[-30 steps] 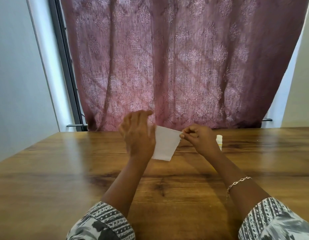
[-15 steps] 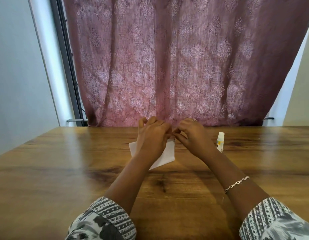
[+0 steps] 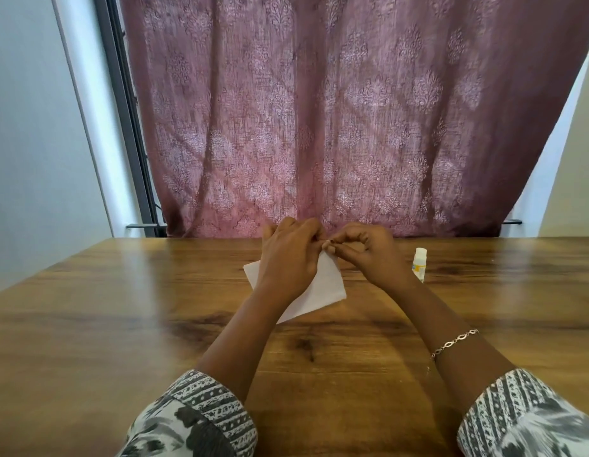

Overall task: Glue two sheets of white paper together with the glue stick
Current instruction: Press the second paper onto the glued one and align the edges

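A glossy wooden table (image 3: 105, 324) meets a backlit mauve patterned curtain (image 3: 319, 110) — pale walls (image 3: 29, 127) either side.

Over far-centre of brown wooden table (image 3: 121, 324), white rectangular paper sheet (image 3: 326, 286) is pinched at its far corner betw. left hand (image 3: 288, 258) & right hand (image 3: 369, 255). Just right of right hand, white plastic glue stick (image 3: 420, 263) is stood upright; maroon fabric curtain (image 3: 319, 127) is hung behind.

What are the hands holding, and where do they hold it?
The white paper. The right hand pinches its top corner; the left hand grips it beside that corner.
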The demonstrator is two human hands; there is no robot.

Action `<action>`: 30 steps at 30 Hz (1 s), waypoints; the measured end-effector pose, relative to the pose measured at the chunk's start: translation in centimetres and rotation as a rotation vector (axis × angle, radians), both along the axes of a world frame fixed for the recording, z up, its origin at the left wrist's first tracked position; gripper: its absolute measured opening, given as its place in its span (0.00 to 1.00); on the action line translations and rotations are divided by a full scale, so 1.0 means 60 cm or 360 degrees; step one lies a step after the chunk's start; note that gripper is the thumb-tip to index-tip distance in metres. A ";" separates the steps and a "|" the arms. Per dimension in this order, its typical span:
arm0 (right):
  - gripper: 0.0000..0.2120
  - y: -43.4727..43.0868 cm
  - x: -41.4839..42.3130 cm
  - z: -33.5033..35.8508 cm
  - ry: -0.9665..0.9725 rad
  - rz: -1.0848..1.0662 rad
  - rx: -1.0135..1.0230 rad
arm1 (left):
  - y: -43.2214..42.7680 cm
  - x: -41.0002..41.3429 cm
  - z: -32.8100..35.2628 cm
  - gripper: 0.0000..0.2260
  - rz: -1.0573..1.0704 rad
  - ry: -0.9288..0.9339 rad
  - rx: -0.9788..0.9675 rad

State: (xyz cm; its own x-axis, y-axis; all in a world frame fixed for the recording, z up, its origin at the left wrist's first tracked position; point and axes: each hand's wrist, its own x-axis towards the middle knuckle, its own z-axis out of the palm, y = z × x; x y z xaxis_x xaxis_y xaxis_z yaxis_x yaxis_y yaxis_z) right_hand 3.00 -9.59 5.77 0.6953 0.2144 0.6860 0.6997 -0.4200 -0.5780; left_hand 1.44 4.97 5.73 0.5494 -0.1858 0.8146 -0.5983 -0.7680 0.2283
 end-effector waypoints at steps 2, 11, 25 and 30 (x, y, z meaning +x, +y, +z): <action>0.04 0.003 -0.001 0.000 0.0020 0.0027 -0.0011 | 0.000 -0.002 0.001 0.09 -0.0015 -0.0011 -0.0005; 0.03 -0.001 0.005 -0.006 0.0138 0.0074 0.0006 | 0.006 0.006 0.002 0.05 -0.0227 -0.0045 -0.0339; 0.02 -0.010 0.013 -0.016 0.0171 -0.0047 -0.0288 | 0.020 0.019 0.002 0.06 -0.0254 0.0014 -0.0410; 0.05 -0.014 0.011 -0.015 0.0216 -0.0024 -0.0177 | 0.023 0.020 0.005 0.05 -0.0331 0.0034 -0.0593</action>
